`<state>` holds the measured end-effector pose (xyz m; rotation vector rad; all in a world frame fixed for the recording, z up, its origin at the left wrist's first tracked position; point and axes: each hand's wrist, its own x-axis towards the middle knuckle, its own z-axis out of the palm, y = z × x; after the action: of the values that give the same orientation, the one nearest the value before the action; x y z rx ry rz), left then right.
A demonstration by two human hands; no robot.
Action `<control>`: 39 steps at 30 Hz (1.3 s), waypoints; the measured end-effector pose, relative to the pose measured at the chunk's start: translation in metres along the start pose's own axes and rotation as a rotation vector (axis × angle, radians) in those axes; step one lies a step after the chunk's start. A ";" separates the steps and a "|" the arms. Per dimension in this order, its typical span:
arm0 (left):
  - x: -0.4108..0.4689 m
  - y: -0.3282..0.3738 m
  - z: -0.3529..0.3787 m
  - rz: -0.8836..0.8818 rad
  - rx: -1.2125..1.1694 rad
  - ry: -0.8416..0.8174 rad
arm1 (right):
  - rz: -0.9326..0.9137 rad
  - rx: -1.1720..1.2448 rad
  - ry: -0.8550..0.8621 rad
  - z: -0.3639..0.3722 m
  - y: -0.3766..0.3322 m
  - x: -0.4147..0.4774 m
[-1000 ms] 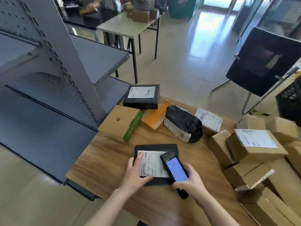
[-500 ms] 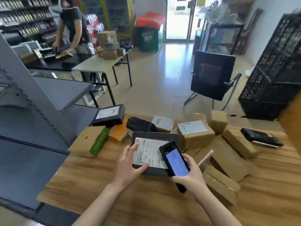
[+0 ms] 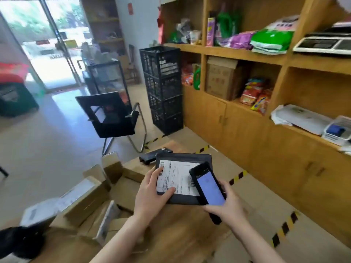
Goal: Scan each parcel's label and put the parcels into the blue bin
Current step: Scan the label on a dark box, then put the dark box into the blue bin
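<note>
My left hand [image 3: 152,192] grips a flat black parcel [image 3: 187,162] by its left edge, thumb lying on the white label [image 3: 178,177], and holds it up above the wooden table [image 3: 171,242]. My right hand [image 3: 226,205] holds a black handheld scanner [image 3: 208,186] with a lit screen over the parcel's right side. Several cardboard parcels [image 3: 85,198] lie in a heap on the table to the left. A black bag parcel [image 3: 20,242] sits at the bottom left corner. No blue bin is in view.
A wooden shelf unit [image 3: 266,59] with goods fills the right side. Stacked black crates [image 3: 163,88] stand beside it, and a black chair [image 3: 110,114] is on the floor ahead. Another black flat item [image 3: 150,156] lies at the table's far edge. Yellow-black tape [image 3: 283,228] marks the floor.
The view has swung far to the right, from the grey rack to the wooden shelves. The black parcel has been lifted off the table and carried right; the scanner stays over it.
</note>
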<state>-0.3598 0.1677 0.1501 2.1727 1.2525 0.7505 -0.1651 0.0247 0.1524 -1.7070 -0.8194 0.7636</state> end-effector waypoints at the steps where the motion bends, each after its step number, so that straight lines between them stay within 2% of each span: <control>1: 0.011 0.017 0.023 0.055 -0.009 -0.057 | 0.031 0.013 0.073 -0.024 0.007 -0.003; 9: 0.050 0.173 0.226 0.476 -0.112 -0.550 | 0.292 0.026 0.654 -0.194 0.076 -0.053; 16: 0.048 0.278 0.364 0.676 -0.196 -0.912 | 0.450 0.082 0.938 -0.293 0.115 -0.073; 28: -0.018 0.383 0.527 0.879 -0.066 -1.353 | 0.768 0.233 1.140 -0.390 0.202 -0.123; 39: -0.107 0.486 0.738 0.823 0.055 -1.415 | 1.026 0.362 1.141 -0.586 0.361 -0.135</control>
<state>0.3894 -0.2578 -0.0714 2.3296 -0.3503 -0.6051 0.2906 -0.4745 -0.0350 -1.7771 0.9814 0.3750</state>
